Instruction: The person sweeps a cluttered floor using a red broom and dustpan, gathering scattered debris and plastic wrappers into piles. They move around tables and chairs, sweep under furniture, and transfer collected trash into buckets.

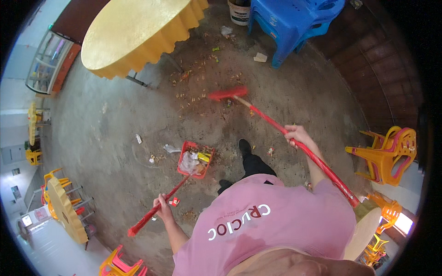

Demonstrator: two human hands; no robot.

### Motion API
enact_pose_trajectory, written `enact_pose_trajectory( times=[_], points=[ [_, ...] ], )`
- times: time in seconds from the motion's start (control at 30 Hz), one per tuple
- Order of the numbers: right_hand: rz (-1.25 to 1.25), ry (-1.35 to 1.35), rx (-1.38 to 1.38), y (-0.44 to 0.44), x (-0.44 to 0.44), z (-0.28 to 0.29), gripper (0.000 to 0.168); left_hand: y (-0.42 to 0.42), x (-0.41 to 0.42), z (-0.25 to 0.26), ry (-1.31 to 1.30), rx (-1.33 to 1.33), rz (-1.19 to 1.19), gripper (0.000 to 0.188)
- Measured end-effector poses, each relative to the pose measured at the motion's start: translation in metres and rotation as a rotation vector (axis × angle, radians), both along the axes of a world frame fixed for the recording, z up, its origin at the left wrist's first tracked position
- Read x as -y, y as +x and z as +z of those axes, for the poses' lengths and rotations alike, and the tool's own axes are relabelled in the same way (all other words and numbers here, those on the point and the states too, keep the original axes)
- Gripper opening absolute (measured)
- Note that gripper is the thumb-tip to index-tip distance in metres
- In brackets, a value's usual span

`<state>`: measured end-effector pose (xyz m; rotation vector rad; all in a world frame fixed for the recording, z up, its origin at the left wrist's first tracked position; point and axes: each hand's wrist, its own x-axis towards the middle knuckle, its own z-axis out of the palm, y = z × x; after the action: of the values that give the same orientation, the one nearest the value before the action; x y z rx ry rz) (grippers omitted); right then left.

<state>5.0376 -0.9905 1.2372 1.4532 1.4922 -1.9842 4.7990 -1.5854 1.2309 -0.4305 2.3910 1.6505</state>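
Note:
My left hand (162, 206) grips the red handle of a long-handled dustpan (181, 167). Its red pan rests on the floor and holds a clear plastic bag, a yellow wrapper and brown debris. My right hand (297, 136) is closed around the red-wrapped handle of a broom (228, 93). The broom's red head is blurred and touches or hovers just over the floor; which, I cannot tell. Scattered litter (190, 98), small and yellowish, lies around the broom head. A crumpled clear plastic piece (171, 148) lies left of the pan, and a red packet (175, 201) beside my left hand.
A table with a gold cloth (131, 31) stands at the upper left, stacked blue plastic chairs (293, 20) and a white bucket (239, 13) at the top. Yellow chairs (390, 155) are at the right. Another round table (64, 210) and a glass display case (48, 65) stand at the left.

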Motion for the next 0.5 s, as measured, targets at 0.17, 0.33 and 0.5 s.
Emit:
enact_pose_trajectory(
  times=[0.17,0.33,0.5],
  points=[
    [-0.134,0.170,0.044,-0.087,-0.102,-0.065,0.023,-0.011,-0.033,-0.024,0.017,0.014,0.014,0.023],
    [-0.146,0.127,0.018,-0.125,-0.149,-0.115,0.012,-0.034,-0.056,-0.022,0.073,0.035,0.048,0.023],
    [-0.121,0.090,0.064,-0.075,-0.071,-0.051,0.027,-0.062,-0.069,-0.021,-0.010,0.107,0.025,0.024]
  ],
)
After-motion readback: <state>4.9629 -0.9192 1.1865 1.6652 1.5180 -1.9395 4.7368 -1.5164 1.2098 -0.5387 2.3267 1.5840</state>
